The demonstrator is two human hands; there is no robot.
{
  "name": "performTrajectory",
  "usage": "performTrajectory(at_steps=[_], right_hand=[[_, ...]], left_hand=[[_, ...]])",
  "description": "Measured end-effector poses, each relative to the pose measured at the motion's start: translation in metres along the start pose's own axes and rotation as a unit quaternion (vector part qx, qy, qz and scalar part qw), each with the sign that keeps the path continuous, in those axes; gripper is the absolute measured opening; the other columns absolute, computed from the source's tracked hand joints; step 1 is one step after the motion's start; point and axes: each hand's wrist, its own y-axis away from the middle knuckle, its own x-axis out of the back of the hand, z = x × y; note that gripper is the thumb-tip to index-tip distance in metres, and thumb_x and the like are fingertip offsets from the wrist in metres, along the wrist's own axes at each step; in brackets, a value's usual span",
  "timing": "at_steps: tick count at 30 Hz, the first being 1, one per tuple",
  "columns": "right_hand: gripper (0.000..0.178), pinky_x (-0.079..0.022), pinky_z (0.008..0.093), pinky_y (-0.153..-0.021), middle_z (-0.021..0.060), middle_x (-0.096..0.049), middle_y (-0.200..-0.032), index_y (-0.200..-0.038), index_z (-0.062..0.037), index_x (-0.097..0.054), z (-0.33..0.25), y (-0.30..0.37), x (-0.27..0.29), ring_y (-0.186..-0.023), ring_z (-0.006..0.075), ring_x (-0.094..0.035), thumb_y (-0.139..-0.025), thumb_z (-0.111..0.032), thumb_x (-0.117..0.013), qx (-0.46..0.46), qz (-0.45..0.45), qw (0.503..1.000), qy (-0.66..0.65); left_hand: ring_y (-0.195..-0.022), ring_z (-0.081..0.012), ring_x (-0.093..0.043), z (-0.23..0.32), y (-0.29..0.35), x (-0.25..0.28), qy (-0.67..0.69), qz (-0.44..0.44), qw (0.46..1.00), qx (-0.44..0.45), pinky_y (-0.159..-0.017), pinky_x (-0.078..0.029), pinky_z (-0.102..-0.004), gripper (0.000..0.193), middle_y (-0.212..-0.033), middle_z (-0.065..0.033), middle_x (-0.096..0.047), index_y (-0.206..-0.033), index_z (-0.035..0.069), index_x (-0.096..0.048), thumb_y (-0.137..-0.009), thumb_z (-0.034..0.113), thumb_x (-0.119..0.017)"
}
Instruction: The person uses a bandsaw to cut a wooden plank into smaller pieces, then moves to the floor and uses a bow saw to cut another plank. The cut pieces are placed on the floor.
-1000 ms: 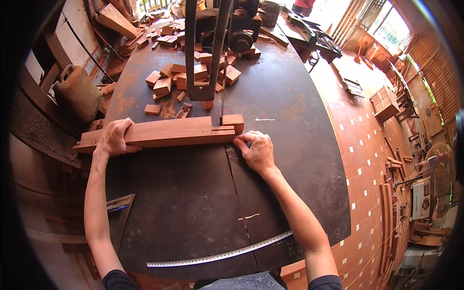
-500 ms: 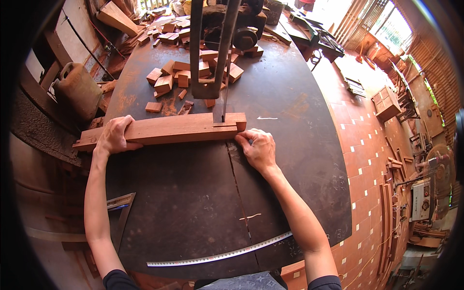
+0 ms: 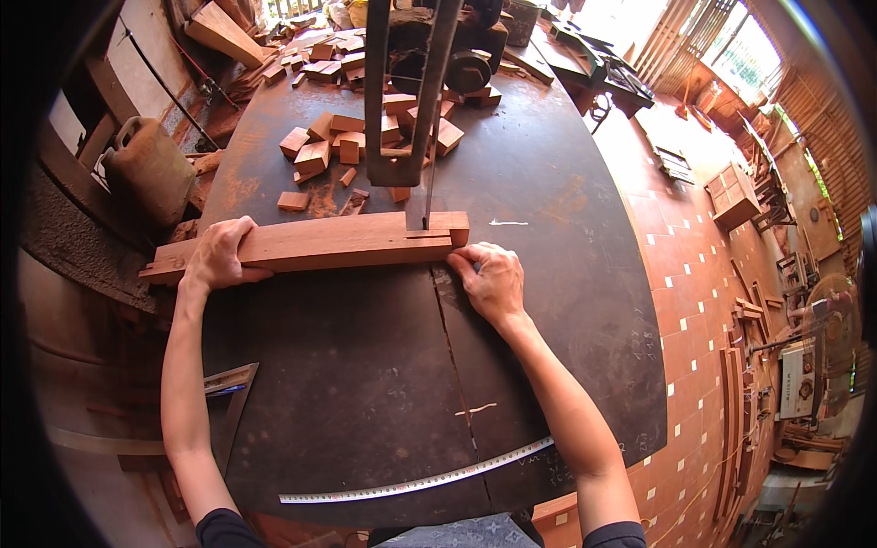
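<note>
A reddish-brown wooden beam (image 3: 338,245) lies crosswise on the dark table of a band saw. My left hand (image 3: 217,258) is closed over it near its left end, the thumb along the near side. My right hand (image 3: 493,281), fingers curled, grips the near corner of the right end; its fingertips are partly hidden. The narrow saw blade (image 3: 428,187) comes down at a notch near the beam's right end, between my hands. Beside the blade hangs the metal guide frame (image 3: 376,119). Whether the blade is running I cannot tell.
Several wood offcuts (image 3: 312,159) are scattered beyond the beam. A measuring tape strip (image 3: 402,488) runs along the table's near edge (image 3: 365,517). At the left sit a set square (image 3: 239,402) with a blue pen (image 3: 225,391) and a dusty jerrycan (image 3: 151,169). A fan (image 3: 833,320) stands far right.
</note>
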Motion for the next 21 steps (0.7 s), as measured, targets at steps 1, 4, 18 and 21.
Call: performTrajectory(at_steps=[1,4,18,21], right_hand=[[0.021,-0.056,0.0433,-0.080,0.0144,-0.078,-0.094,-0.098,-0.0064,-0.083,-0.0001,0.0000,-0.0002,-0.088,0.0347,-0.075,-0.095,-0.027,-0.080,-0.004,0.000,1.000,-0.002],[0.021,-0.057,0.0432,-0.079,0.0150,-0.078,-0.094,-0.098,-0.0059,-0.083,-0.0012,-0.0003,-0.0001,-0.087,0.0354,-0.075,-0.094,-0.026,-0.080,-0.011,0.002,1.000,-0.005],[0.023,-0.058,0.0427,-0.079,0.0164,-0.079,-0.095,-0.098,-0.0050,-0.083,-0.0007,-0.0013,-0.0031,-0.086,0.0359,-0.076,-0.094,-0.027,-0.079,-0.025,0.012,1.000,-0.007],[0.023,-0.058,0.0426,-0.078,0.0167,-0.079,-0.095,-0.098,-0.0051,-0.083,-0.0019,-0.0015,-0.0033,-0.086,0.0358,-0.076,-0.094,-0.027,-0.079,-0.026,0.014,1.000,-0.007]], left_hand=[[-0.096,-0.0414,-0.072,0.0003,0.0000,-0.0001,0.001,0.002,1.000,-0.002,-0.087,-0.058,-0.0478,0.064,-0.096,-0.0179,-0.073,-0.104,0.006,-0.063,-0.061,0.032,-0.103],[-0.096,-0.0414,-0.072,-0.0001,0.0003,-0.0003,0.000,0.005,1.000,-0.007,-0.086,-0.058,-0.0477,0.064,-0.095,-0.0176,-0.073,-0.104,0.006,-0.063,-0.061,0.031,-0.103],[-0.096,-0.0414,-0.073,0.0030,-0.0012,0.0011,0.002,-0.003,1.000,0.008,-0.087,-0.058,-0.0475,0.063,-0.096,-0.0177,-0.073,-0.103,0.005,-0.064,-0.062,0.032,-0.103],[-0.097,-0.0414,-0.073,0.0024,-0.0012,0.0009,0.003,-0.005,1.000,0.013,-0.087,-0.058,-0.0474,0.063,-0.096,-0.0177,-0.074,-0.103,0.005,-0.064,-0.062,0.032,-0.103]])
